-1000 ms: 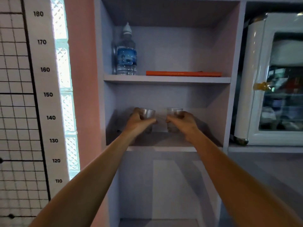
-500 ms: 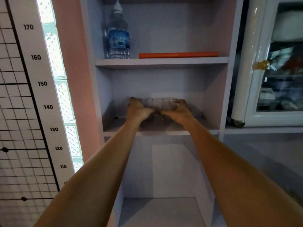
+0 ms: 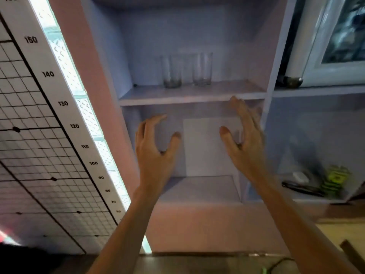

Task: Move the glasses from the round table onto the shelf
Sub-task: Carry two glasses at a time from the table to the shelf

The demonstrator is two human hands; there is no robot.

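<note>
Two clear glasses stand upright side by side on the lilac shelf board (image 3: 227, 92): the left glass (image 3: 171, 71) and the right glass (image 3: 202, 68), a small gap between them. My left hand (image 3: 156, 150) hovers below the shelf board, fingers spread and curved, holding nothing. My right hand (image 3: 245, 139) is beside it at about the same height, also spread and empty, its fingertips near the board's front edge. Both hands are well clear of the glasses. The round table is out of view.
A height chart (image 3: 65, 107) and a glass-block strip (image 3: 88, 119) line the wall at left. A white glass-door cabinet (image 3: 333, 42) stands at upper right. Small items, one yellow-green (image 3: 333, 179), lie on a lower shelf at right. A lower compartment floor (image 3: 199, 187) sits behind my hands.
Both hands have let go of the glasses, which now stand on the shelf, and have pulled back and down with fingers spread. The view has tilted downward.
</note>
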